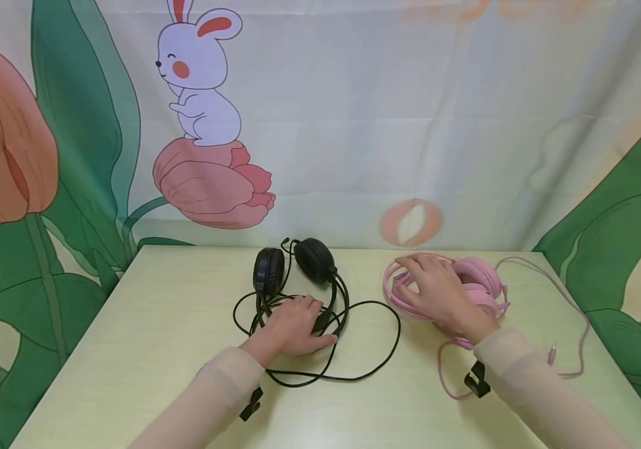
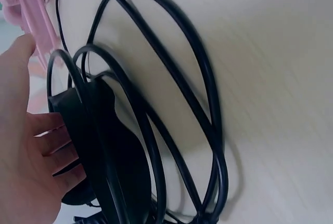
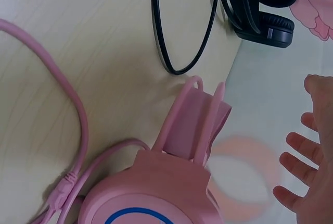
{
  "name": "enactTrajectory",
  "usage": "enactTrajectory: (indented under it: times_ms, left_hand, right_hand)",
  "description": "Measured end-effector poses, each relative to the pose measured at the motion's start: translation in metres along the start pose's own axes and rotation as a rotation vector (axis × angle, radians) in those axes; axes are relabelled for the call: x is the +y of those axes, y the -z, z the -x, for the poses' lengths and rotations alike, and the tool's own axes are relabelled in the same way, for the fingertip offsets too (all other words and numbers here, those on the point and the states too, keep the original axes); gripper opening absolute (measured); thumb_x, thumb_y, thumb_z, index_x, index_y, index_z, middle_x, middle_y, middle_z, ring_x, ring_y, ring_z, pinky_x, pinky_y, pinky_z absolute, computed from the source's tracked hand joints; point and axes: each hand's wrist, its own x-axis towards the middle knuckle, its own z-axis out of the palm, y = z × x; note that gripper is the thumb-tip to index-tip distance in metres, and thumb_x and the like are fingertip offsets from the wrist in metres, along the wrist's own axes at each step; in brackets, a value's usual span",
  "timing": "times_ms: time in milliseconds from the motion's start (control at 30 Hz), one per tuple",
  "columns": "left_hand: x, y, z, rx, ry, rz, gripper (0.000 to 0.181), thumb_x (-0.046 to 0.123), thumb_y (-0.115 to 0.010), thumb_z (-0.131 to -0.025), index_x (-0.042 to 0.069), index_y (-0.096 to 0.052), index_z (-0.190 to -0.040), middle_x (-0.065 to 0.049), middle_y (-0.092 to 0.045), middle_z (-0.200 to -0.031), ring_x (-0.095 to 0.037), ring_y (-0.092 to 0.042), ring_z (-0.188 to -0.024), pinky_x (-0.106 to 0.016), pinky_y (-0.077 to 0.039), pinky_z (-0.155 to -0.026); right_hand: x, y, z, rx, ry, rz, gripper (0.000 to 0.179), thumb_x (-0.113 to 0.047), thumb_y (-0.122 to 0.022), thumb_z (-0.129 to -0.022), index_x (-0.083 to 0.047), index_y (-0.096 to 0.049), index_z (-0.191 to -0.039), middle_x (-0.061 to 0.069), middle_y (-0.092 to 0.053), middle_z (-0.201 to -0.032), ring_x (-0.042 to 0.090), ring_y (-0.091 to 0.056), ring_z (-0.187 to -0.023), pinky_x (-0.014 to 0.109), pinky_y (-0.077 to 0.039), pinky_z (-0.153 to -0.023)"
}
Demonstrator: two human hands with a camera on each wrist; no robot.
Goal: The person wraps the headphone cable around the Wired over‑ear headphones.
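Observation:
Black headphones (image 1: 316, 260) lie on the table left of centre, ear cups toward the back. My left hand (image 1: 293, 325) rests at their padded headband (image 2: 125, 148). In the left wrist view its fingers touch the band's edge, with the thumb standing apart from it. On the right lie pink headphones (image 1: 476, 274), their headband (image 3: 187, 122) pointing left and back. My right hand (image 1: 435, 290) is over that band in the head view. The right wrist view shows its fingers spread and loosely bent, beside the band with nothing between them.
A black cable (image 1: 399, 330) loops across the table (image 1: 146, 349) between the two headphones. The pink cable (image 1: 585, 330) curves down the right side, its plug (image 1: 552, 354) near the right forearm. Behind the table's back edge hangs a printed curtain (image 1: 332, 125) with a rabbit and tulips.

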Motion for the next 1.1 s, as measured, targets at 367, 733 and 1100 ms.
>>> enactTrajectory:
  times_ms: [367, 733, 1100]
  left_hand:
    - [0.009, -0.009, 0.001, -0.058, 0.036, -0.028, 0.086, 0.068, -0.053, -0.076, 0.004, -0.043, -0.132, -0.015, -0.045, -0.135, -0.032, -0.042, -0.126, -0.044, -0.034, -0.103]
    - [0.013, -0.019, -0.001, 0.0, 0.084, -0.042, 0.075, 0.059, -0.063, -0.075, 0.004, -0.048, -0.125, -0.013, -0.053, -0.121, -0.03, -0.05, -0.113, -0.039, -0.044, -0.093]
    - [0.013, -0.024, -0.004, 0.032, 0.134, 0.036, 0.074, 0.05, -0.077, -0.066, 0.005, -0.051, -0.118, -0.011, -0.058, -0.109, -0.026, -0.057, -0.095, -0.038, -0.05, -0.074]
  right_hand:
    - [-0.009, -0.01, -0.001, 0.115, 0.102, 0.017, 0.041, -0.029, -0.059, -0.08, -0.012, -0.06, -0.117, 0.011, -0.06, -0.114, 0.033, -0.057, -0.102, 0.051, -0.043, -0.081]
    - [-0.018, -0.013, -0.001, 0.013, 0.091, 0.007, 0.044, -0.034, -0.061, -0.084, -0.01, -0.057, -0.122, 0.013, -0.058, -0.116, 0.032, -0.054, -0.108, 0.049, -0.042, -0.092]
    - [-0.026, -0.028, -0.001, -0.005, 0.128, -0.007, 0.045, -0.035, -0.061, -0.084, -0.011, -0.057, -0.122, 0.01, -0.058, -0.113, 0.029, -0.054, -0.105, 0.046, -0.046, -0.085]
